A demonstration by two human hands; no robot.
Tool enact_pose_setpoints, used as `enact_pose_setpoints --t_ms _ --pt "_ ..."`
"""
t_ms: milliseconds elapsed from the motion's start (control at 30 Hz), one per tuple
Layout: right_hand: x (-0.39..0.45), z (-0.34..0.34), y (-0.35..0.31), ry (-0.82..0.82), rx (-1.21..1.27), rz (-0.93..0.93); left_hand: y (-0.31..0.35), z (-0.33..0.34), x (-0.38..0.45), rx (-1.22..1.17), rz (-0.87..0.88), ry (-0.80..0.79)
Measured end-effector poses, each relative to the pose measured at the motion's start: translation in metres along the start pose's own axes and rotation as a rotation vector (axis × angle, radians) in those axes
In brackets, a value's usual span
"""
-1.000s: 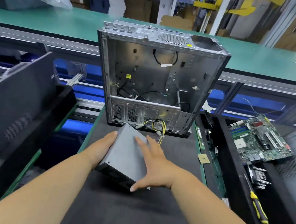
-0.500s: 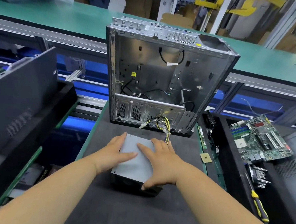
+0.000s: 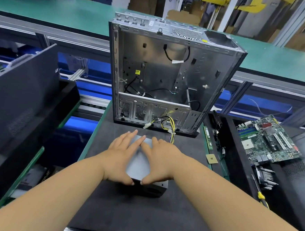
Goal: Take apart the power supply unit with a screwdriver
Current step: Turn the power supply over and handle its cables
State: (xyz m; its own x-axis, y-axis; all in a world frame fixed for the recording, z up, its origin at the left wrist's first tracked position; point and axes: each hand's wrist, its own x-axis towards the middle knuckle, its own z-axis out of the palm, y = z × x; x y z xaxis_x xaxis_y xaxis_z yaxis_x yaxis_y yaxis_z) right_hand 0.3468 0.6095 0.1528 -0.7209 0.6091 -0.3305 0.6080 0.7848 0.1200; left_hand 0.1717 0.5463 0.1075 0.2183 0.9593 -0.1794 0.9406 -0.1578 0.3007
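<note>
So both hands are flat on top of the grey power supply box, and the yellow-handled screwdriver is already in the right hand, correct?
Not quite. The head view shows the left hand and right hand both lying flat on the grey power supply box, but neither holds a tool. The yellow-handled screwdriver lies untouched in the black tray off to the right.
</note>
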Motion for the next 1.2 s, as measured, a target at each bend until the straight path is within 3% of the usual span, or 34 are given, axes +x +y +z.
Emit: enact_pose_setpoints --t_ms 200,700,833,967,1200 --pt "0.006 -0.007 0.000 -0.040 -0.096 -0.028 -0.002 0.007 -0.009 0.033 -0.018 0.075" --pt "0.012 -0.014 0.001 -0.102 -0.053 -0.027 -0.002 0.013 -0.015 0.059 -0.060 0.154" --pt "0.007 -0.010 0.000 -0.093 0.009 0.012 -0.002 0.018 -0.019 -0.126 -0.115 0.164" --pt "0.003 -0.010 0.001 -0.078 0.061 0.020 -0.001 0.027 -0.020 -0.636 -0.224 0.120" --pt "0.010 -0.018 0.006 -0.104 -0.045 -0.027 -0.003 0.028 -0.016 -0.723 -0.211 0.112"
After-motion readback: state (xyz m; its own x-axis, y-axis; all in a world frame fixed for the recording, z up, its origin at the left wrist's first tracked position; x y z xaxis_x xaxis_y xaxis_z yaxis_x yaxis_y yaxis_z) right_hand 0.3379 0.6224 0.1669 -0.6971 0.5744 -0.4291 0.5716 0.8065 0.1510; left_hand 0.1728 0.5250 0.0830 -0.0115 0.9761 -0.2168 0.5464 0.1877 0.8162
